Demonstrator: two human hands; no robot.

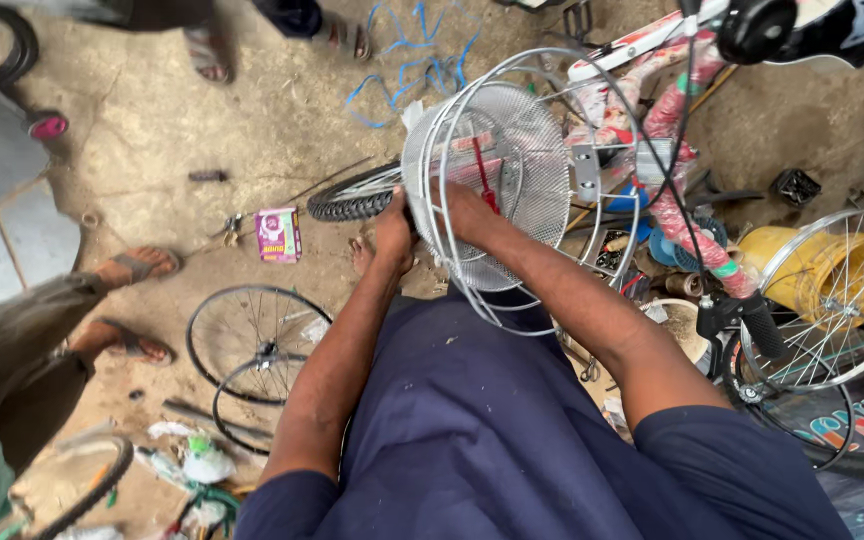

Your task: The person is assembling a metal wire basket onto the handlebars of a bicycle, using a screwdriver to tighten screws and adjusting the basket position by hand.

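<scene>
Both hands, left [393,232] outside and right [464,212] inside, grip the wire basket [497,170]; tilted, it could slip onto the bike [672,130].

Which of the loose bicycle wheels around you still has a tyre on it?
The black-tyred wheel lying on the ground just beyond your left hand. The two bare rims at lower left and the shiny spoked rim at right have none.

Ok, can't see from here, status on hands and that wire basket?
Left hand grips wire basket rim. Right hand inside, by red screwdriver. Bicycle crowding right.
</scene>
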